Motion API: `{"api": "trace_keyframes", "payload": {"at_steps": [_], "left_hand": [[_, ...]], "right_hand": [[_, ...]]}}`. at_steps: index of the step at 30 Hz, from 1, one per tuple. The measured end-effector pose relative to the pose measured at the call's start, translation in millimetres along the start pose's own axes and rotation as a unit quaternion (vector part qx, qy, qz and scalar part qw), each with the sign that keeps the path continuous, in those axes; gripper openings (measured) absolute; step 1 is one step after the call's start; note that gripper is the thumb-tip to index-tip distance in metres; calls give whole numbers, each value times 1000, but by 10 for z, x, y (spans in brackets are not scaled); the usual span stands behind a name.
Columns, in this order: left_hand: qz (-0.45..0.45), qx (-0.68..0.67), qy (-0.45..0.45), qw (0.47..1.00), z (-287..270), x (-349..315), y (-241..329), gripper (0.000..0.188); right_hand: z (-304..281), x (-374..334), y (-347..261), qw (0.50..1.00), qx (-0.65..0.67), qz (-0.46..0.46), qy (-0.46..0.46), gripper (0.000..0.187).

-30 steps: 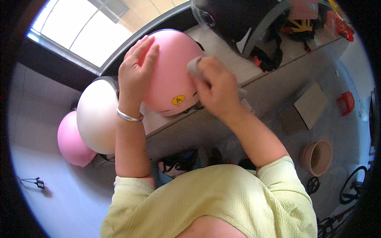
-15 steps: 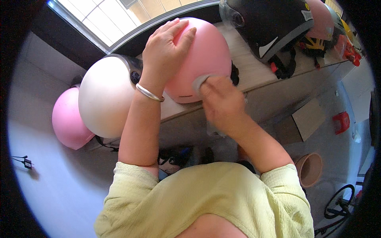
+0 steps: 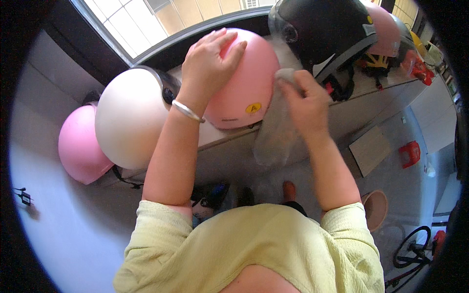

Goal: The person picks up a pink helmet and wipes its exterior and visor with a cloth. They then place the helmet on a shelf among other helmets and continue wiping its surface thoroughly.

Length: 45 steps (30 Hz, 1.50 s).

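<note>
A pink helmet (image 3: 251, 73) with a round yellow sticker low on its shell sits on the pale ledge in front of me. My left hand (image 3: 210, 61) lies spread over its upper left side, holding nothing. Just off the helmet's right side, my right hand (image 3: 308, 102) pinches a greyish cloth (image 3: 276, 134), blurred by motion. The cloth's top is bunched at my fingertips and its lower part hangs over the ledge's front edge.
Left of the pink helmet are a white helmet (image 3: 131, 117) and another pink helmet (image 3: 83, 146). On the right stand a black helmet (image 3: 327, 31) with a clear visor and a further pink one (image 3: 383, 29). A window (image 3: 137, 24) lies behind. A bucket (image 3: 375, 210) stands on the floor.
My right hand has moved right and slightly up, off the helmet's lower front, with the cloth. The yellow sticker now shows. My left hand stays on the helmet.
</note>
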<state>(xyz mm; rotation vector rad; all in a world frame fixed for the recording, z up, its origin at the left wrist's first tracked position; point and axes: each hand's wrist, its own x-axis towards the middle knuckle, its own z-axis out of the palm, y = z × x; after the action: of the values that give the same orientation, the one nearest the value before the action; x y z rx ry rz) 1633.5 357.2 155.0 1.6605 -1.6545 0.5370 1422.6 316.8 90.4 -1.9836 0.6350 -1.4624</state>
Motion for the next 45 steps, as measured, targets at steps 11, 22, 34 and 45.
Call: {"api": "trace_keyframes", "payload": {"at_steps": [11, 22, 34, 45], "left_hand": [[-27, -176, -121, 976, -525, -161, -145, 42], [-62, -208, -86, 972, -489, -154, -99, 46], [-60, -171, -70, 981, -390, -117, -89, 47], [-64, -153, -86, 982, -437, -59, -81, 48]], "right_hand": [[-126, 756, -122, 966, 234, -103, -47, 26], [547, 1112, 355, 973, 68, -186, -115, 20], [414, 1104, 330, 944, 92, -258, -186, 24], [535, 1402, 543, 963, -2, -213, -166, 16]]}}
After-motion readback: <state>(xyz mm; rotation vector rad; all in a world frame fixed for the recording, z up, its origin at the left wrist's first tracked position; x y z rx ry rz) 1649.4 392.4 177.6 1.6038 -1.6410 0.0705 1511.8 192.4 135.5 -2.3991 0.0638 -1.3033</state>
